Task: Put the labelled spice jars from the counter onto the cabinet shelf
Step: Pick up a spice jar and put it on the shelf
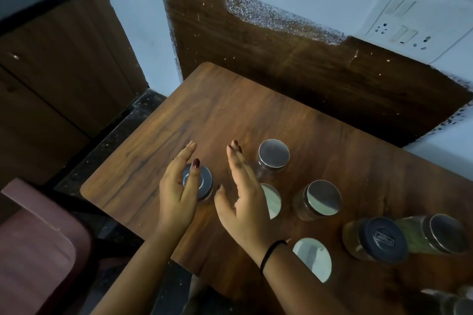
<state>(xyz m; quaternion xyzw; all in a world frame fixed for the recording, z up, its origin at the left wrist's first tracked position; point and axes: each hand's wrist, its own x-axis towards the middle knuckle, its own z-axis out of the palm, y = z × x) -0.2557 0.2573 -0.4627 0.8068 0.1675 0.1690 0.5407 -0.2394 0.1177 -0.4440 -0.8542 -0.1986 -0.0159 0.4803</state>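
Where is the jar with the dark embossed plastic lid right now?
In the head view, the dark-lidded jar sits at the right of the table, directly left of the green-filled jar and below-right of a steel-lidded jar.

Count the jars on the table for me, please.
7 jars: one by the left hand, one behind the right hand, three mid-table, two far right; the blurry corner may hold more.

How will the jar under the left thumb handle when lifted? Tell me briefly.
The metal-lidded jar seems glass: probably rigid, breakable and a little slippery. It stands upright, so a low push should slide it rather than roll it. Its contents are hidden, so its weight is unclear.
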